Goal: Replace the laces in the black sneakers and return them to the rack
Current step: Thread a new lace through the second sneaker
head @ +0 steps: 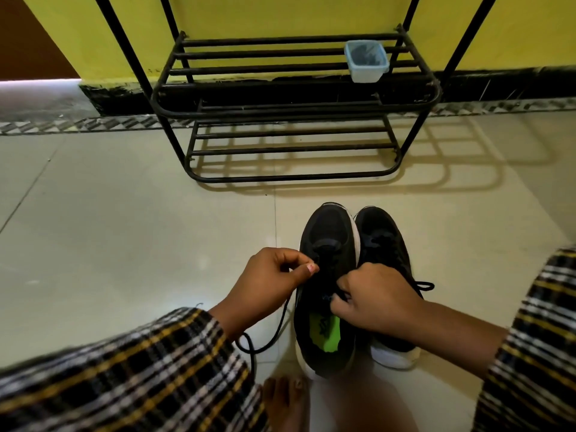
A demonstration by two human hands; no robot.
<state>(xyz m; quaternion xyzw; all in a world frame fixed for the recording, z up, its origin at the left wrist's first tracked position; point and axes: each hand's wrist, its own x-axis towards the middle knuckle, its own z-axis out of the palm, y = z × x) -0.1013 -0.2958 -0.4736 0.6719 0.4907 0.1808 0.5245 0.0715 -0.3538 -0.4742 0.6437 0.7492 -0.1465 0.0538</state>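
Observation:
Two black sneakers with white soles stand side by side on the floor, toes toward the rack. The left sneaker (327, 232) has a green insole and sits under both my hands. My left hand (274, 275) pinches a black lace (277, 328) at the shoe's left eyelets; the lace trails down to the floor in a loop. My right hand (374, 297) grips the lace over the tongue. The right sneaker (385, 238) is laced, a lace loop sticking out to its right. The black metal shoe rack (296, 110) stands behind against the yellow wall.
A small clear plastic box (366, 60) with dark contents sits on the rack's upper shelf at the right. The lower shelf holds nothing. My bare foot (285, 400) is on the tiled floor below the sneakers. Plaid sleeves cover both forearms.

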